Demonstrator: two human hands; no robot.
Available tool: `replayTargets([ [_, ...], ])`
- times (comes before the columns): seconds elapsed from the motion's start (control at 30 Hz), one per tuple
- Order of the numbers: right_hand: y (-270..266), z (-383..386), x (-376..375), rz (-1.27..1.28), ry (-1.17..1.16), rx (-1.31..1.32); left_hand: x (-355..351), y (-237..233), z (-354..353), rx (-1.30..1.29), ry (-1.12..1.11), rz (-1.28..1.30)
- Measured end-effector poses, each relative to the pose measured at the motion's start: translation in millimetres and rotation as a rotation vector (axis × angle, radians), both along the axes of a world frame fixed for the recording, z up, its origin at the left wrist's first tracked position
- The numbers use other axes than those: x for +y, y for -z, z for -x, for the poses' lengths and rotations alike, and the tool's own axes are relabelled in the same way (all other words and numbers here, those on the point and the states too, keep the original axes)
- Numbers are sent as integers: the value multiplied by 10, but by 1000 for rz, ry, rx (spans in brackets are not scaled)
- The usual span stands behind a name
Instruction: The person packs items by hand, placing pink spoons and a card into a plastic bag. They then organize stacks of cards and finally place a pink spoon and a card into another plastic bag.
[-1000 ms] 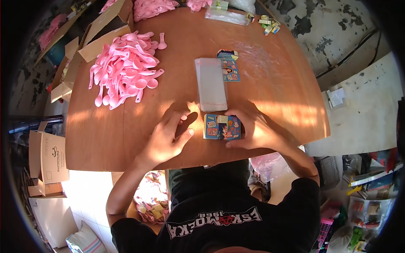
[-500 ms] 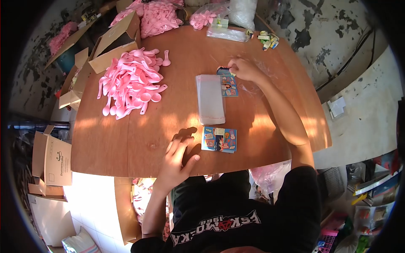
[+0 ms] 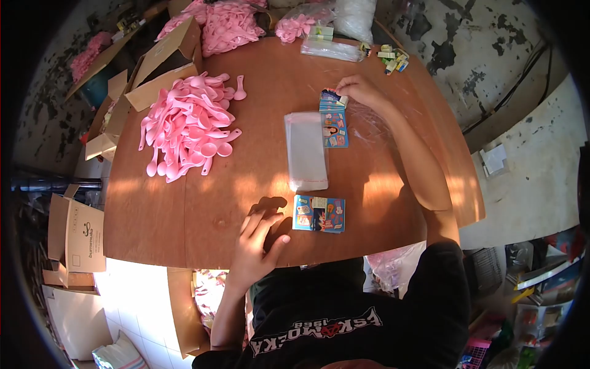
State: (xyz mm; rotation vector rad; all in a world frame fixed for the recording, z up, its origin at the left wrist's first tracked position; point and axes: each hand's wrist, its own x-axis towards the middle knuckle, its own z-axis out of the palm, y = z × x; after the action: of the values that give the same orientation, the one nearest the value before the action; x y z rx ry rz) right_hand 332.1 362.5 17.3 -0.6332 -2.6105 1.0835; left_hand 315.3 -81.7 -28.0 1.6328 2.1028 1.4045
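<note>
My right hand (image 3: pixel 356 91) is at the top end of the fanned blue cards (image 3: pixel 332 104), its thumb and fingers closed on a small card there. Below them lies a blue printed card (image 3: pixel 334 130), partly beside a stack of clear plastic sleeves (image 3: pixel 306 152). Nearer the table's front edge rests a stack of blue cards (image 3: pixel 332 216) with a small dark and white piece on top. To its left, my left hand (image 3: pixel 259 241) hovers over the edge with fingers apart and nothing in them.
Pink plastic spoons (image 3: pixel 187 126) form a heap on the left of the brown table (image 3: pixel 246 209). An open cardboard box (image 3: pixel 165 61) stands behind it. Plastic bags of pink pieces (image 3: pixel 232 27) and small yellow-green packs (image 3: pixel 393 59) lie at the back.
My right hand has shifted slightly at the fanned cards, and more of them show. The whole view has tilted slightly. My left hand keeps nearly the same pose.
</note>
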Motion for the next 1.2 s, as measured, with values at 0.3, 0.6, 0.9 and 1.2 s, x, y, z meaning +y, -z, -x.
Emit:
replayTargets([
  [0.3,-204,125,-119,-353,124,-78,12,-9,30,-13,-24,23],
  [0.6,-29,153,-1,-86,-34,-103,403,-281,267,-112,13,-47],
  [0.9,125,75,95,-28,-30,41,2689,-378,1094,-109,-25,227],
  [1.2,201,11,95,-130,265,223,3310,323,1253,-365,200,50],
])
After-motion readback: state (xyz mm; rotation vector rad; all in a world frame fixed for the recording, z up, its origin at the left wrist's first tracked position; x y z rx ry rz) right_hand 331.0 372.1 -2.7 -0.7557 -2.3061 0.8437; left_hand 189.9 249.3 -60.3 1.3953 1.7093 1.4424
